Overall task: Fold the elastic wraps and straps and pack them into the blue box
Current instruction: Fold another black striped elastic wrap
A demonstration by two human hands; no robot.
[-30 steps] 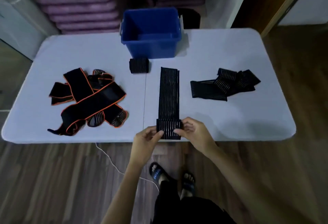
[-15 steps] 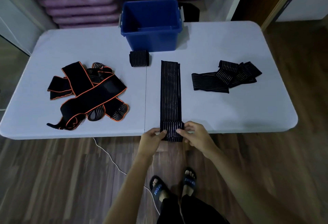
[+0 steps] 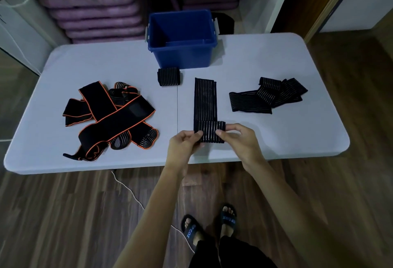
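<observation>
Ribbed matt elastic wrap (image 3: 205,99), glossy plastic blue box (image 3: 182,55), smooth table (image 3: 265,61), wood-grain floor (image 3: 63,214)

Both bare forearms reach toward twelve o'clock. The left hand (image 3: 184,142) and the right hand (image 3: 238,140) curl inward, thumbs facing at three and nine, each pinching.

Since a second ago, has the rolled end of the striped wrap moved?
Yes. The rolled end has travelled up the table, away from its near edge toward the blue box.
</observation>
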